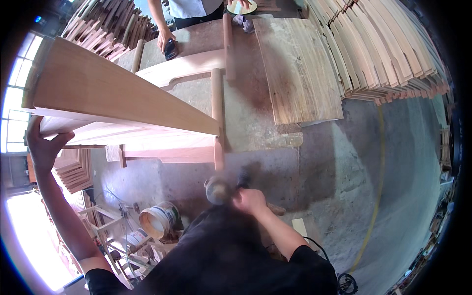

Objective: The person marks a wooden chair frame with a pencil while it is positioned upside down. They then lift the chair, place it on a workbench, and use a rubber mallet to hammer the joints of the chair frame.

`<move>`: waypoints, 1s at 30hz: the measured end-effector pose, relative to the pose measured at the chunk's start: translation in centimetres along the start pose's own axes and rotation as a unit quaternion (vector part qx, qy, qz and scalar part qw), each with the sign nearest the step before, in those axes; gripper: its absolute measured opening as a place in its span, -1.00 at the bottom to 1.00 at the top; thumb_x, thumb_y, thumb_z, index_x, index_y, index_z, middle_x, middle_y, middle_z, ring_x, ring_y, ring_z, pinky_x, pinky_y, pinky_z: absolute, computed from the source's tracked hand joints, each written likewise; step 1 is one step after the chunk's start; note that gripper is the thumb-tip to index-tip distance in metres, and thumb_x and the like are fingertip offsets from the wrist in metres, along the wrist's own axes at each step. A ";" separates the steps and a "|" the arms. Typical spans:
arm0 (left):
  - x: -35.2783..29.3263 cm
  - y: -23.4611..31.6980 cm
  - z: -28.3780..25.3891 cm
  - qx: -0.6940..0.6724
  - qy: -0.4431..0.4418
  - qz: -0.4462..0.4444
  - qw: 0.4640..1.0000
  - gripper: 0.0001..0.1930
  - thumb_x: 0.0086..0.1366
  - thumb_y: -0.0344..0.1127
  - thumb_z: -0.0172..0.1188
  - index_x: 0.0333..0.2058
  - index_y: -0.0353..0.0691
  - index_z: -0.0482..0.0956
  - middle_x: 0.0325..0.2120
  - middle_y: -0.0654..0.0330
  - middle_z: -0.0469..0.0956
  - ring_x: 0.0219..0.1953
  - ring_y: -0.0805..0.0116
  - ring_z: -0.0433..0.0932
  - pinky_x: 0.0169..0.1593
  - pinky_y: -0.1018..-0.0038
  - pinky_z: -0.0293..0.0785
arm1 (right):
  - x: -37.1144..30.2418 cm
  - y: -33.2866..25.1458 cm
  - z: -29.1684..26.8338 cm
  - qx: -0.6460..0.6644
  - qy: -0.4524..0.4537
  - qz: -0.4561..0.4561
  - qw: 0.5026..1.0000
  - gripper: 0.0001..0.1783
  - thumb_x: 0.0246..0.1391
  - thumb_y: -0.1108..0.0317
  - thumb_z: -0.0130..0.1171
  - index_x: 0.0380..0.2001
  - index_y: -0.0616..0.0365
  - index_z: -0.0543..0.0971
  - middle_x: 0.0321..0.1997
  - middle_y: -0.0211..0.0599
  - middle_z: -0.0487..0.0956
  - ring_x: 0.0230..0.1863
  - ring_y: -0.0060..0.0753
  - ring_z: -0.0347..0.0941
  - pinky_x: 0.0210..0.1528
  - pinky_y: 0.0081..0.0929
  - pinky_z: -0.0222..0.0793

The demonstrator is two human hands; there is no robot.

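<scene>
A pale wooden frame lies across the left and middle of the worktable, with a wide tapering board rising toward me and a rounded post at its right end. My left hand is closed around the board's far-left end, thumb on the underside. Close to my body, my right hand is wrapped around a dark angle grinder. Its round disc head is blurred and sits just below the post's near end, apart from the wood. The fingers' far side is hidden.
Across the table a co-worker's hand rests on a black object. A wide plank lies right of the frame. Stacked wooden parts stand at the far right. A bucket, a metal stand and a black cable are nearby.
</scene>
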State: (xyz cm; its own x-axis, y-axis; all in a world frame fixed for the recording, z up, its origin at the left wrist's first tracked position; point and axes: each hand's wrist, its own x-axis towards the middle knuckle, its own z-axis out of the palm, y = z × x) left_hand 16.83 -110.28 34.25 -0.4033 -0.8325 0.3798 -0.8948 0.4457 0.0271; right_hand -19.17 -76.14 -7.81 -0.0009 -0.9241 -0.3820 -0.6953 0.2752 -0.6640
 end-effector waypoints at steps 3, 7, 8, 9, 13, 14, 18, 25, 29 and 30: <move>-0.1 -0.3 -0.2 -0.003 -0.005 0.004 1.000 -0.36 -0.25 -0.34 0.63 -0.10 -0.31 0.60 -0.29 0.14 0.64 -0.30 0.29 0.65 -0.19 0.38 0.60 | -0.1 -0.2 -0.3 0.005 -0.011 -0.011 1.000 -0.64 0.04 -0.04 0.20 -0.42 0.05 0.63 -0.44 -0.03 0.65 -0.33 0.15 0.60 -0.25 0.05 0.53; 0.0 -0.3 -0.2 0.002 -0.010 0.029 1.000 -0.38 -0.22 -0.35 0.64 -0.11 -0.31 0.59 -0.30 0.15 0.64 -0.34 0.32 0.65 -0.24 0.40 0.62 | 0.2 -0.1 0.1 -0.008 -0.043 -0.009 0.999 -0.63 0.03 -0.03 0.21 -0.38 0.07 0.63 -0.43 -0.02 0.65 -0.34 0.15 0.60 -0.25 0.04 0.53; 0.0 -0.5 -0.3 0.001 -0.012 0.019 1.000 -0.38 -0.20 -0.36 0.64 -0.10 -0.32 0.59 -0.30 0.15 0.64 -0.33 0.33 0.65 -0.23 0.40 0.62 | 0.3 -0.3 0.1 -0.010 -0.053 -0.006 0.999 -0.63 0.03 -0.02 0.21 -0.38 0.08 0.62 -0.42 -0.02 0.65 -0.34 0.15 0.60 -0.25 0.03 0.54; 0.1 -0.6 -0.3 -0.001 -0.012 0.008 1.000 -0.38 -0.18 -0.37 0.64 -0.09 -0.33 0.58 -0.30 0.16 0.64 -0.33 0.33 0.65 -0.23 0.40 0.62 | 0.7 -0.1 0.0 -0.007 -0.030 -0.014 0.999 -0.63 0.02 -0.01 0.23 -0.37 0.10 0.62 -0.42 -0.02 0.65 -0.34 0.16 0.60 -0.25 0.03 0.54; -0.2 -1.1 -0.8 0.005 -0.026 -0.014 1.000 -0.33 -0.11 -0.42 0.62 0.03 -0.37 0.54 -0.22 0.11 0.66 -0.23 0.33 0.66 -0.11 0.42 0.62 | 1.1 1.4 0.1 0.070 0.038 -0.035 0.996 -0.63 -0.04 0.05 0.32 -0.40 0.17 0.60 -0.42 0.01 0.64 -0.34 0.20 0.59 -0.27 0.00 0.53; -0.2 -1.1 -0.7 0.001 -0.024 -0.018 1.000 -0.31 -0.09 -0.44 0.61 0.07 -0.38 0.53 -0.20 0.10 0.66 -0.20 0.33 0.66 -0.08 0.42 0.61 | 1.6 1.5 -0.9 0.091 0.050 -0.030 0.994 -0.63 -0.05 0.06 0.34 -0.43 0.19 0.60 -0.43 0.04 0.64 -0.34 0.21 0.59 -0.28 0.00 0.52; 0.2 0.3 -0.6 0.000 -0.038 -0.028 0.999 -0.30 -0.06 -0.40 0.60 0.11 -0.37 0.53 -0.18 0.06 0.67 -0.14 0.25 0.66 -0.03 0.38 0.59 | 4.4 3.7 -3.4 0.066 0.078 0.047 0.994 -0.48 0.01 -0.05 0.24 -0.37 0.31 0.65 -0.35 0.24 0.62 -0.22 0.33 0.57 -0.15 0.07 0.51; 0.2 0.6 -0.7 0.004 -0.053 -0.003 0.999 -0.29 -0.08 -0.30 0.65 0.08 -0.32 0.56 -0.20 0.05 0.69 -0.16 0.25 0.68 -0.02 0.37 0.59 | 15.9 2.2 -12.7 0.243 0.153 0.062 0.956 -0.54 0.03 0.08 0.21 -0.25 0.34 0.56 -0.59 -0.13 0.63 -0.58 -0.26 0.63 -0.38 -0.29 0.58; 0.1 1.5 -0.7 -0.004 -0.054 -0.022 0.998 -0.30 -0.09 -0.34 0.64 0.07 -0.32 0.57 -0.21 0.06 0.69 -0.17 0.27 0.68 -0.02 0.38 0.60 | 21.8 -0.2 -16.4 0.142 0.138 0.035 0.980 -0.50 -0.03 0.15 0.21 -0.24 0.48 0.56 -0.62 -0.04 0.62 -0.54 -0.20 0.65 -0.36 -0.27 0.55; 0.2 1.9 -0.7 0.000 -0.058 -0.029 0.998 -0.30 -0.09 -0.35 0.63 0.07 -0.32 0.57 -0.20 0.06 0.69 -0.16 0.28 0.68 -0.02 0.39 0.60 | 23.3 -0.5 -16.6 0.133 0.130 0.032 0.982 -0.52 -0.05 0.16 0.23 -0.28 0.47 0.56 -0.62 -0.08 0.61 -0.58 -0.22 0.62 -0.42 -0.28 0.52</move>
State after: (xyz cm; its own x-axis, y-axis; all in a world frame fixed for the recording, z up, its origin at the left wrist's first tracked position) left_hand 15.21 -109.33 35.03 -0.3700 -0.8896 0.2678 -0.9173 0.3955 0.0463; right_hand -30.77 -102.18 -5.72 -0.2454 -0.9300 -0.2738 -0.4754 0.3616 -0.8020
